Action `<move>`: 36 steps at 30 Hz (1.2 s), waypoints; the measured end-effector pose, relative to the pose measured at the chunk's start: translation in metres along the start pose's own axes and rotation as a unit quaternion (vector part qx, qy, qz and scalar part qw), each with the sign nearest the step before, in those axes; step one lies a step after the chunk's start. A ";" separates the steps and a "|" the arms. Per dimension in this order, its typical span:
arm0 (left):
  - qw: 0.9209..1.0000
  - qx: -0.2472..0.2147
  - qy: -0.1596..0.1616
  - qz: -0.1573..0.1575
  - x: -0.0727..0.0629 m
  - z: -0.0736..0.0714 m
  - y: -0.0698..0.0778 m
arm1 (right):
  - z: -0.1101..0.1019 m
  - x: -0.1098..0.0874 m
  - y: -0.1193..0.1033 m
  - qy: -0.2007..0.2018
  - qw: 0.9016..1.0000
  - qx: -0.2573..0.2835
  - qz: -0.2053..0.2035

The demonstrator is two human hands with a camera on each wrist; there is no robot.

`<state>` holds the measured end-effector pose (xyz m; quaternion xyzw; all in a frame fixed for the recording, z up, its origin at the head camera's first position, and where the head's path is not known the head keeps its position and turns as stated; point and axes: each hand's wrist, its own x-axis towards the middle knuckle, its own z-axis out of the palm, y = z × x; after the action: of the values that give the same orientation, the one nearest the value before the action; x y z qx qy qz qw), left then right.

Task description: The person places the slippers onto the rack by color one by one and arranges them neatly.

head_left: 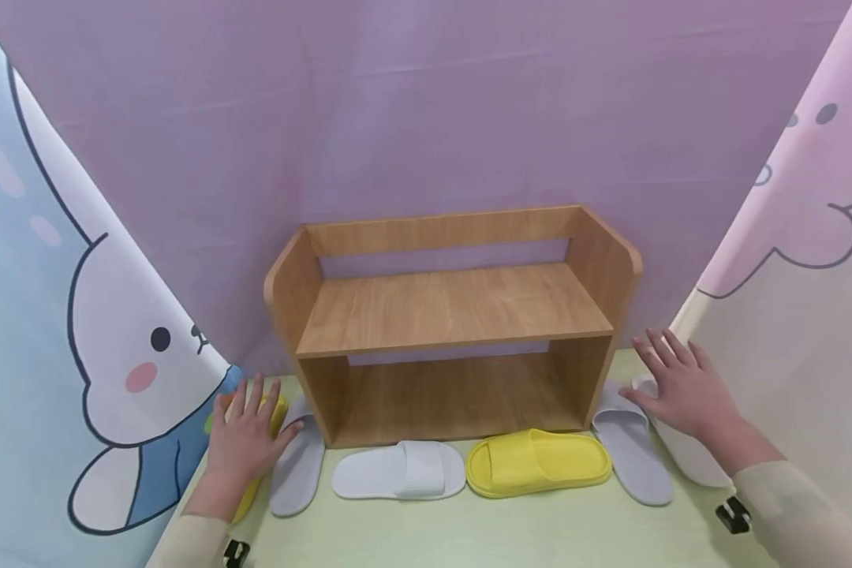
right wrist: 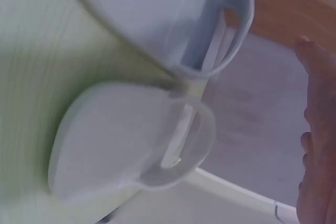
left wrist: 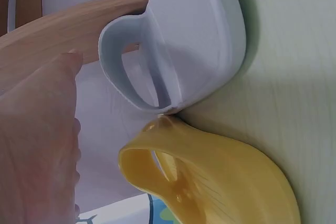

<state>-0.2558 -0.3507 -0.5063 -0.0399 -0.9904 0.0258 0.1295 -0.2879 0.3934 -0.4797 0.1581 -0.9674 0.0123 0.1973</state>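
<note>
The left hand [head_left: 244, 442], fingers extended and apart, grips nothing; a yellow slipper [left wrist: 226, 177] lies beneath it toward the left edge of the worktop [head_left: 468, 536], and a grey slipper [head_left: 298, 473] lies between that one and the wooden shoe rack [head_left: 454, 308]. The right hand [head_left: 692, 398], also spread and holding nothing, is nearest the outer white slipper [head_left: 696, 457], with the right grey slipper [head_left: 635, 461] inward, by the rack's front-right corner. These four point lengthwise front to back. Along the rack's front edge, the front white slipper [head_left: 372, 473] and front yellow slipper [head_left: 561, 461] run sideways, between both hands.
</note>
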 end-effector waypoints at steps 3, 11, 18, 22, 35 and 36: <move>1.000 -0.001 -0.001 -0.002 0.001 0.001 -0.001 | -0.003 0.003 -0.008 0.019 0.999 0.024 -0.012; 1.000 -0.029 0.000 -0.009 -0.003 0.006 -0.007 | -0.008 0.006 -0.029 0.056 0.996 0.075 -0.010; 0.998 -0.057 0.009 -0.024 -0.017 0.009 -0.019 | -0.008 0.014 -0.045 0.104 0.989 0.103 -0.034; 0.996 -0.069 -0.005 -0.050 -0.026 0.012 -0.026 | -0.001 0.015 -0.051 0.128 0.985 0.110 -0.039; 0.988 -0.098 -0.055 -0.108 -0.053 0.022 -0.046 | 0.011 0.012 -0.077 0.151 0.973 0.176 -0.020; 0.986 -0.100 -0.062 -0.114 -0.054 0.023 -0.048 | 0.013 0.012 -0.079 0.149 0.972 0.181 -0.014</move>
<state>-0.2132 -0.4038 -0.5396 0.0626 -0.9922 -0.0860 0.0649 -0.2785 0.3142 -0.4902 0.2014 -0.9065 0.2078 0.3076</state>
